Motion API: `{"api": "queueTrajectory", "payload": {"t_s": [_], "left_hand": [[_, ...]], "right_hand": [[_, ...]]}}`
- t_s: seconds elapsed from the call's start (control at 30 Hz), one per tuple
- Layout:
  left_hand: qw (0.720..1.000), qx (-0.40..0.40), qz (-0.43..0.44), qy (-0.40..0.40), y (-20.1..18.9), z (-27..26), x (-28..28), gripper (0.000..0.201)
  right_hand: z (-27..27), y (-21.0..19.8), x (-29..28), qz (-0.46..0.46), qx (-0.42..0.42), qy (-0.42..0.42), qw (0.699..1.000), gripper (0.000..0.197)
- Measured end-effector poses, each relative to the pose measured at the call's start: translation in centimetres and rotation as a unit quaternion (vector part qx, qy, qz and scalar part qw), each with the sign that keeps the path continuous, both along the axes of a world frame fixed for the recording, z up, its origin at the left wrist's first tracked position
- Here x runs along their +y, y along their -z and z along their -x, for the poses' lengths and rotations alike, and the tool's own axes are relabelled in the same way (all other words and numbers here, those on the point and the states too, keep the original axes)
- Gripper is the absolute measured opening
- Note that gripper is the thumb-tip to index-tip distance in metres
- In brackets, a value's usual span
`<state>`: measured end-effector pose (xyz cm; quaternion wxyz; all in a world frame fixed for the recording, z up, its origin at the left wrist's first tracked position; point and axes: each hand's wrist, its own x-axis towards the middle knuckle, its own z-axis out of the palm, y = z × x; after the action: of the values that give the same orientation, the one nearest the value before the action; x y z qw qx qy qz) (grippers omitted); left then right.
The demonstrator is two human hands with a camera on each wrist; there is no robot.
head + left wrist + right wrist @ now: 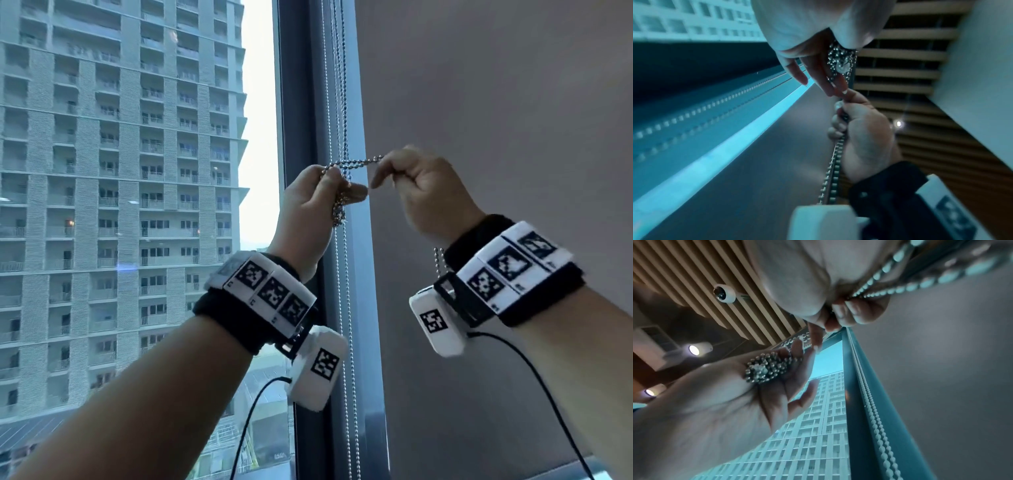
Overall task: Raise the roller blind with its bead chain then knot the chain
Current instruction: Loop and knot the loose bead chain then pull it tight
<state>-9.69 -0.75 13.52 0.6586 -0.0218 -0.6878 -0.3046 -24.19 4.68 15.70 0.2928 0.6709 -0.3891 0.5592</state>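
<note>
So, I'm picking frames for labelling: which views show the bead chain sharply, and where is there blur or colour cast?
Head view: bead chain sharp, daylit. Left wrist view: strong blue cast, near beads smeared. Right wrist view: bunched chain crisp, closest beads blurred, edges distorted.

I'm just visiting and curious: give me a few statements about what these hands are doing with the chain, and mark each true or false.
1. The left hand holds a bunched clump of bead chain. True.
2. The right hand is open and holds nothing. False: its grip pinches the chain.
3. A short stretch of chain runs between the two hands. True.
4. The window looks onto a forest. False: it shows a high-rise building.
5. Both wrists are bare. False: both wear marker bands.
</note>
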Motion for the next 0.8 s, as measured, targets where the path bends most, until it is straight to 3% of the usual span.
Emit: {"api": "queueTrajectory", "payload": {"t_s": [0.07, 0.17, 0.23, 0.33, 0.43, 0.53, 0.63, 0.73, 0.8], "left_hand": [[0.993, 0.0, -0.074, 0.088, 0.0, 0.2, 0.6, 0.025], [0.964, 0.0, -0.173, 0.204, -0.1, 0.5, 0.7, 0.022], [0.955, -0.023, -0.193, 0.223, -0.2, 0.6, 0.6, 0.025], [0.953, -0.036, -0.196, 0.226, 0.0, 0.7, 0.4, 0.022], [0.954, -0.02, -0.2, 0.222, 0.3, 0.9, 0.3, 0.013], [0.96, 0.036, -0.205, 0.188, 0.5, 1.1, 0.4, 0.012], [0.978, 0.084, -0.162, 0.099, 0.4, 0.8, 0.2, 0.011], [0.997, 0.07, -0.006, -0.039, 0.0, 0.1, -0.4, 0.021], [0.978, 0.023, 0.107, -0.18, -0.3, -0.2, -0.7, 0.032]], "right_hand": [[-0.7, -0.3, -0.9, -0.035, -0.016, 0.006, 0.999, 0.028], [-2.4, -0.1, -0.6, -0.13, -0.152, -0.188, 0.962, 0.026], [-2.9, 0.2, 0.0, -0.163, -0.197, -0.252, 0.933, 0.031], [-3.6, 0.6, 0.9, -0.174, -0.161, -0.259, 0.936, 0.012], [-3.8, 0.1, 0.4, -0.134, -0.184, -0.246, 0.942, 0.006], [-3.8, 0.0, -0.2, -0.109, -0.209, -0.202, 0.951, 0.01], [-3.9, 0.0, -0.2, -0.119, -0.241, -0.183, 0.946, 0.022], [-3.5, 0.3, 0.1, -0.157, -0.281, -0.256, 0.912, 0.026], [-3.3, 0.5, 0.2, -0.194, -0.302, -0.349, 0.866, 0.02]]}}
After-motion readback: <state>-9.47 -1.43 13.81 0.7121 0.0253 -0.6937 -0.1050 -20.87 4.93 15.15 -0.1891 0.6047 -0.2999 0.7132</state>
